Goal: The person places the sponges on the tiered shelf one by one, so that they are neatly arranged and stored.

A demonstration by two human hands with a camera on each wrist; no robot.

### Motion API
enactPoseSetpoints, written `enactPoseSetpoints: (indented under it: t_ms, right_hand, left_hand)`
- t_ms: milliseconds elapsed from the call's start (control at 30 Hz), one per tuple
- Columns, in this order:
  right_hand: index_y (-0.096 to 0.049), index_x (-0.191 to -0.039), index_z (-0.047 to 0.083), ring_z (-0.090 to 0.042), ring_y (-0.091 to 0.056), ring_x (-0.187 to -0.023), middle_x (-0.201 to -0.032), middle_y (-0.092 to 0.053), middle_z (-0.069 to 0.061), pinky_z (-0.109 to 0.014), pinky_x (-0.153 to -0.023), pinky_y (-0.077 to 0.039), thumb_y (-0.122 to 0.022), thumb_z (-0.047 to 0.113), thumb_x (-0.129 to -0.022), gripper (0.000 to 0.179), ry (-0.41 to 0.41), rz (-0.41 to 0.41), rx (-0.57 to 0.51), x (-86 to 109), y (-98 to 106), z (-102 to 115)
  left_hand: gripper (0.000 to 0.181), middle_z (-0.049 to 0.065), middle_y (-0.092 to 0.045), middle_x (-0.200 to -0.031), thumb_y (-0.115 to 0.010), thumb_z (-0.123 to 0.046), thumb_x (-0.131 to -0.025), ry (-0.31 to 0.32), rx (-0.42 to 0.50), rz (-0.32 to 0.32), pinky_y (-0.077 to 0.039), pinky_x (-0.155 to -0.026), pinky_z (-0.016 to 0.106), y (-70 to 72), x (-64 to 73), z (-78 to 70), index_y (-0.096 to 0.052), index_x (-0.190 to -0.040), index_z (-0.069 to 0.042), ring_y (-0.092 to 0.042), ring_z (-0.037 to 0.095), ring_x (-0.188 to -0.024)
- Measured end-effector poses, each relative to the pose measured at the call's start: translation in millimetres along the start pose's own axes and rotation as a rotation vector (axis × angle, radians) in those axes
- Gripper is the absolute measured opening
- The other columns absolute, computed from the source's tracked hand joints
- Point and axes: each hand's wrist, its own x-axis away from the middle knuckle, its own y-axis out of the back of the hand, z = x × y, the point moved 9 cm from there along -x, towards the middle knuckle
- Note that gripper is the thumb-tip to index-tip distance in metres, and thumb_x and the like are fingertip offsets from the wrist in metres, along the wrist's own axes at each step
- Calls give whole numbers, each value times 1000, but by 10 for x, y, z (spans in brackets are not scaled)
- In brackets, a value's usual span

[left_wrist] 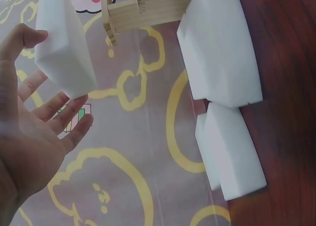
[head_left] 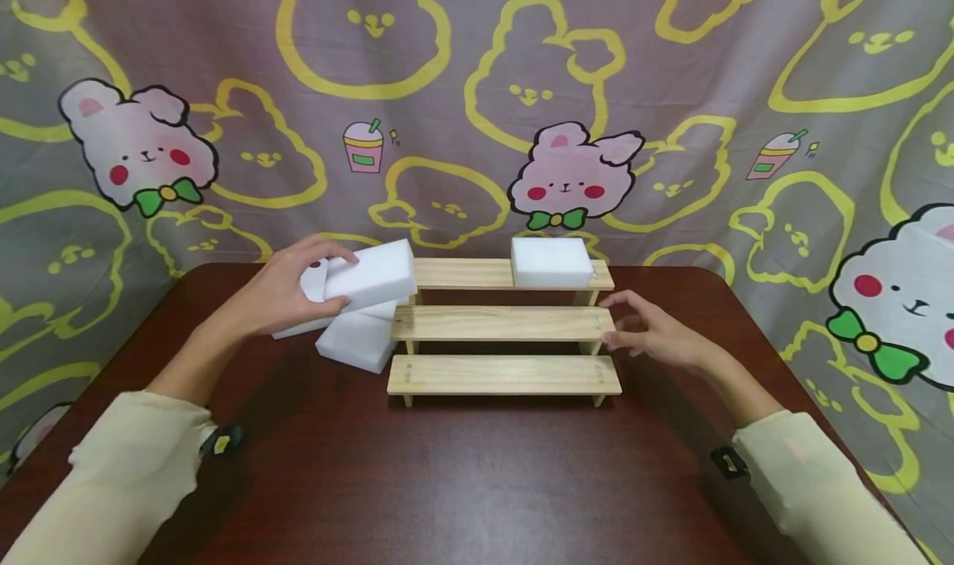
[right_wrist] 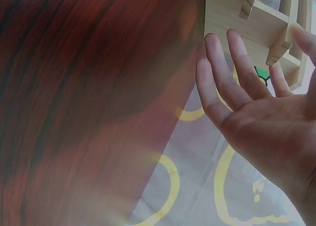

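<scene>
My left hand pinches a white sponge block between thumb and fingers, raised at the left end of a three-step wooden rack. The left wrist view shows the same sponge clear of the palm. Below it, several more white sponges lie in a loose pile on the table. Another white sponge lies flat on the right part of the rack's top step. Beside the rack's right end is my right hand, fingers spread and loosely bent, holding nothing; whether it touches the wood I cannot tell.
The dark red-brown table extends in front of the rack and to both sides. A grey curtain with yellow outlines and cartoon rabbits hangs behind the table and along its sides.
</scene>
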Motion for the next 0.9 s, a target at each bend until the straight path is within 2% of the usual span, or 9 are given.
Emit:
enactPoseSetpoints:
  t_ms: [300, 500, 700, 900]
  right_hand:
    - [-36, -145, 5, -34, -69, -104, -115, -68, -22, -45, -83, -54, -68, 19, -101, 56, -2, 0, -2, -7, -3, -15]
    - [-36, -145, 4, -34, -70, -104, -115, -68, -22, -45, -83, -55, -68, 19, -101, 56, -5, -1, -3, -6, -5, -19]
    - [-36, -144, 4, -34, -70, -104, -113, -69, -22, -44, -82, -54, -68, 19, -101, 56, 2, -2, -2, -9, -5, -25]
    - [-36, -144, 4, -34, -70, -104, -114, -68, -22, -44, -82, -54, -68, 19, -101, 55, 6, -2, -5, -13, -1, -16]
  left_hand:
    - [43, 16, -63, -128, -83, -14, -81, -15, 44, -19, -46, -95, 56, -30, -131, -89, -70, -122, -7, -57, 32, -111]
    - [42, 16, -62, -130, -82, -13, -82, -10, 65, -7, -48, -95, 53, -86, -226, -115, -70, -121, -5, -58, 32, -110]
    - [44, 17, -60, -130, -83, -13, -83, 30, 71, 24, -50, -87, 48, -141, -284, -121, -69, -123, -3, -64, 34, -102]
    - [44, 16, -61, -125, -82, -15, -84, 25, 60, 37, -50, -72, 37, -174, -331, -161, -70, -124, -3, -63, 28, -91]
